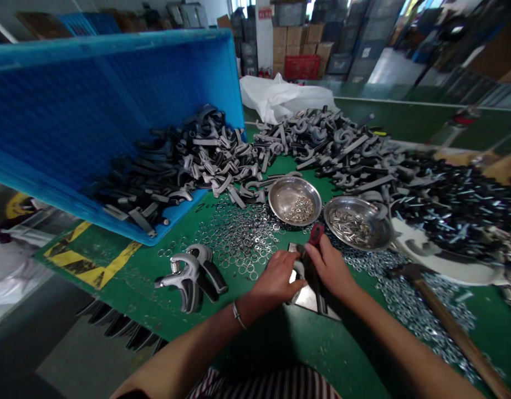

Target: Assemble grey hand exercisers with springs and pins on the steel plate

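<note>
A green worktop [247, 343] spreads in front, its left corner edged with striped tape [95, 269]. The tipped blue crate [114, 88] overhangs that side. A hammer [438, 310] lies at the right; at the left, grey clamps [191, 277] leave a green strip before the near edge. Two bowls [286, 191] crowd forward room. The left hand [276, 277] closes on a grey part [299, 270] over a metal plate [307, 299]; the right hand [328, 263] grips a red piece [316, 234]. Loose rings [247, 266] lie beyond the left hand.
</note>
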Tool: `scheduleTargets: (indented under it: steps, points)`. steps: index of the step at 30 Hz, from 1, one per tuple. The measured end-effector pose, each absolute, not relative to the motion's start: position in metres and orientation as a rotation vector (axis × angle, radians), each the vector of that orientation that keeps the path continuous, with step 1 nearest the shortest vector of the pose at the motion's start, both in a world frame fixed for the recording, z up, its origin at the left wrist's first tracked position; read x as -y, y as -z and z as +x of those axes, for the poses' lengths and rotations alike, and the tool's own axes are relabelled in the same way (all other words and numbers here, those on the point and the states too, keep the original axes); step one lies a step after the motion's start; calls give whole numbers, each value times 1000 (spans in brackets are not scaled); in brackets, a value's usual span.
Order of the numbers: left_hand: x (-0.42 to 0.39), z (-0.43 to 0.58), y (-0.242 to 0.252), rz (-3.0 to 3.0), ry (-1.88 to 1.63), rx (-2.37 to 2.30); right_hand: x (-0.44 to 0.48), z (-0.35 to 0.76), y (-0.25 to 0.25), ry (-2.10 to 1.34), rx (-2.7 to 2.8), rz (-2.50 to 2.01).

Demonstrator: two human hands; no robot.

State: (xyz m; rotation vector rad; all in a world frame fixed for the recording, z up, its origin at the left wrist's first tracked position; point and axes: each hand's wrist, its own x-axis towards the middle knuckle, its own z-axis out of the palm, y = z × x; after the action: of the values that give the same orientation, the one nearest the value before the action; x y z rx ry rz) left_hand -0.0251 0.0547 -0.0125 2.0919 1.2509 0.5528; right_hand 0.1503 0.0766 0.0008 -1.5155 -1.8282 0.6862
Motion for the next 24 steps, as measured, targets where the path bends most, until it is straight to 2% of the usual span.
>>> scheduleTargets:
  steps: [7,10,12,14,17,19,21,24]
  points:
    - [-53,-26,12,2091,-548,-1193,-77,178,-14,-1117,1574,-1385]
    - [-44,-26,11,2077,-508,-1213,-55,224,-3,-1223,1520,-1592]
    - [-42,-28,5,2100,-470,-1220,-42,257,4,-1028,1735,-1881]
    - [-50,-32,-8,2197,-457,-1197,-37,283,7,-662,1990,-2062]
    - [-90,-35,-34,2413,-479,-1226,-51,293,-6,-183,2221,-1935]
    - [-131,-30,-48,2545,-391,-1330,-76,276,-23,-61,2347,-1735]
    - [-173,-20,-55,2624,-152,-1439,-110,243,-37,-21,2500,-1584]
    - [-217,-3,-49,2610,79,-1481,-165,188,-44,45,2617,-1526]
